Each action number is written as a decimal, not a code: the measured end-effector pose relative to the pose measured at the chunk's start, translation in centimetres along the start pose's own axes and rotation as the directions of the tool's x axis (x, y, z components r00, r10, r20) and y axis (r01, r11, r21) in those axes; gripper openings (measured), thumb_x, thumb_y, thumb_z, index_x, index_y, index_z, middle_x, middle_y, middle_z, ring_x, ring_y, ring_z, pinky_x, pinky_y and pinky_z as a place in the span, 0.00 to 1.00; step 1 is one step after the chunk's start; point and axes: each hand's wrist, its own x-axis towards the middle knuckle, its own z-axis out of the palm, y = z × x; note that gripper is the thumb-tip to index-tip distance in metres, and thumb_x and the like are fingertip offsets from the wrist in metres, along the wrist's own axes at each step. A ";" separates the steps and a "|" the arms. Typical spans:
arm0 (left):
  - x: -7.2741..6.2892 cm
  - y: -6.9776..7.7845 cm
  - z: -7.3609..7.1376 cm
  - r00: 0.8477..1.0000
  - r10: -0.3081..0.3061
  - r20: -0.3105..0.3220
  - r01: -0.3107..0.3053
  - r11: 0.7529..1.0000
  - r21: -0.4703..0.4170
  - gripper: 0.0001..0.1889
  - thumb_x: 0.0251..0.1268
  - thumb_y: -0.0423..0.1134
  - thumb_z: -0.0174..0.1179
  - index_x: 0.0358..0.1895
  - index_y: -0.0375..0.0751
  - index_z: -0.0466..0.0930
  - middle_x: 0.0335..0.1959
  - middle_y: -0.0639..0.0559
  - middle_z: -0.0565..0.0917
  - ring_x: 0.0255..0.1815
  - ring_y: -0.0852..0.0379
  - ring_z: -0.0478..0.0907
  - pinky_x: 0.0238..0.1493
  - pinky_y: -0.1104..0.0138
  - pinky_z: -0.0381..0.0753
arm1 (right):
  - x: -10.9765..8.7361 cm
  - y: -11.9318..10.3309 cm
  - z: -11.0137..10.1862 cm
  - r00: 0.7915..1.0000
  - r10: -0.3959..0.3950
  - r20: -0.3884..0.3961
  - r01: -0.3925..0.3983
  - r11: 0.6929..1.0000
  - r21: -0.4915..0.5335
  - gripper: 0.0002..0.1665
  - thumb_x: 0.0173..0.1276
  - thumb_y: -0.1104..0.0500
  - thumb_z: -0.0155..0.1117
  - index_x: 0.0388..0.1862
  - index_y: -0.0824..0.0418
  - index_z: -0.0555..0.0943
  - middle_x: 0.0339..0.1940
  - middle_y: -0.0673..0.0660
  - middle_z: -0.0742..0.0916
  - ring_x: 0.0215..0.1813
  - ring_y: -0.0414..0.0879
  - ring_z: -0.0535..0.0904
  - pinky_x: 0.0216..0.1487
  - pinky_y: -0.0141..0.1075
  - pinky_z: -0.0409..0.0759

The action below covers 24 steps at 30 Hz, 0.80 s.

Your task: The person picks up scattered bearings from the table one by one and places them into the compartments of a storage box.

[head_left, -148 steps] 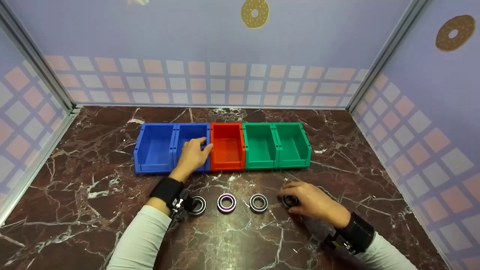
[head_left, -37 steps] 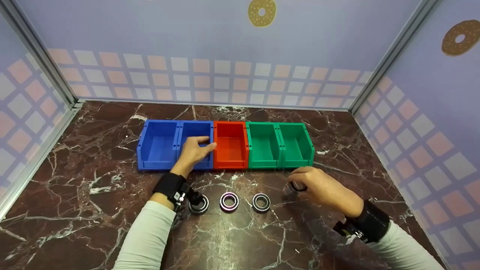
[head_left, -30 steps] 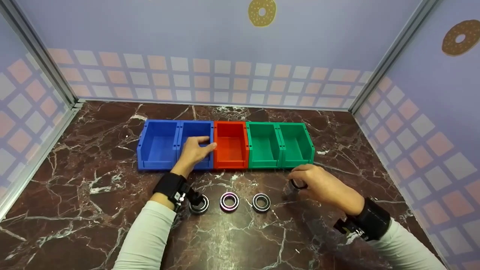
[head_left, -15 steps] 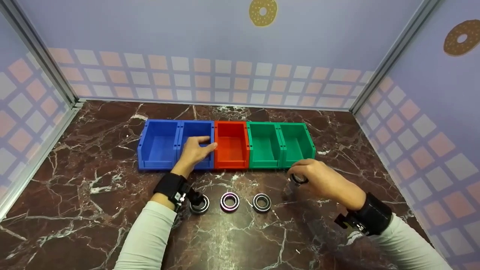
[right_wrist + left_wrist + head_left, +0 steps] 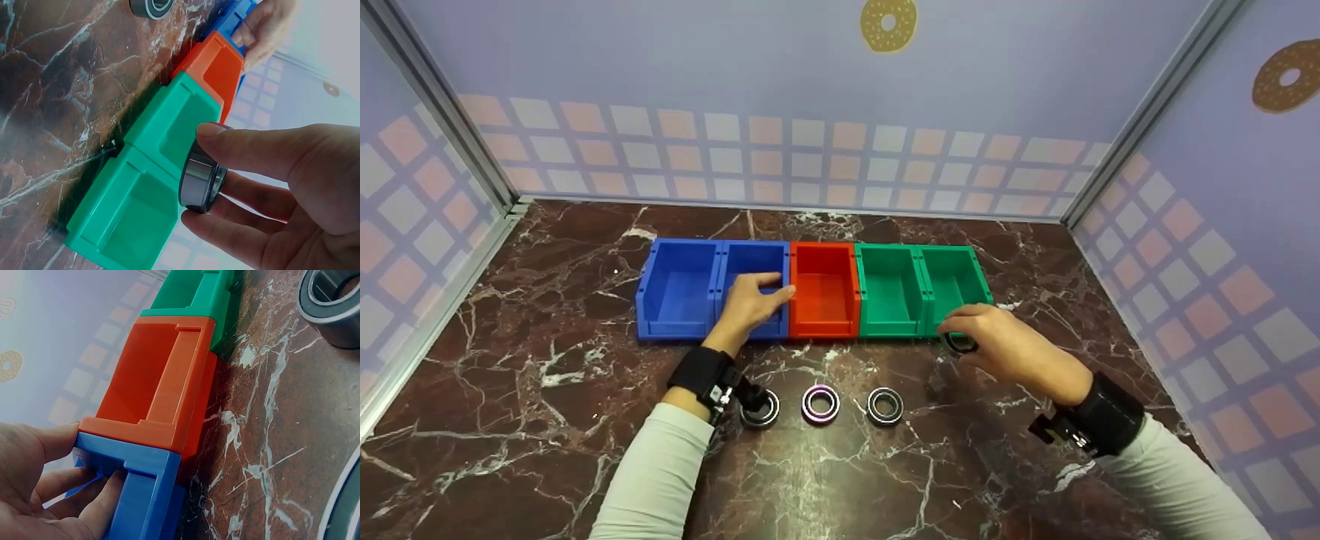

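My right hand [image 5: 997,345] pinches a bearing [image 5: 203,174] between thumb and fingertips, above the front of the rightmost green bin [image 5: 952,289]. In the right wrist view the bearing is tilted on edge, with its rim to the camera. My left hand [image 5: 750,304] is at the second blue bin [image 5: 140,495]. Its fingers reach inside, while the thumb lies on the wall beside the red bin [image 5: 823,300], gripping that side. Three bearings lie on the table in front: a dark one [image 5: 769,420] partly hidden by the left wrist camera, a purple-ringed one [image 5: 820,419] and a dark one [image 5: 885,420].
The bins stand side by side in one row, with another blue bin [image 5: 679,292] at the left end and another green bin [image 5: 891,292] beside the red one. Patterned panels [image 5: 810,90] wall in the marbled table [image 5: 585,420] at the back and sides.
My right hand has picked a bearing up from the right end of the row and carried it forward to the rightmost green bin's front. My left hand has stayed at the blue bin.
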 end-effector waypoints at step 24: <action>0.0 -0.2 0.0 0.999 0.035 -0.006 -0.035 0.999 0.003 0.29 0.66 0.42 0.64 0.67 0.31 0.72 0.70 0.35 0.71 0.75 0.41 0.63 0.77 0.54 0.62 | 0.9 1.9 -0.1 0.998 0.066 -0.014 -0.065 0.996 0.062 0.26 0.52 0.73 0.74 0.52 0.60 0.84 0.49 0.57 0.86 0.53 0.52 0.83 0.52 0.44 0.84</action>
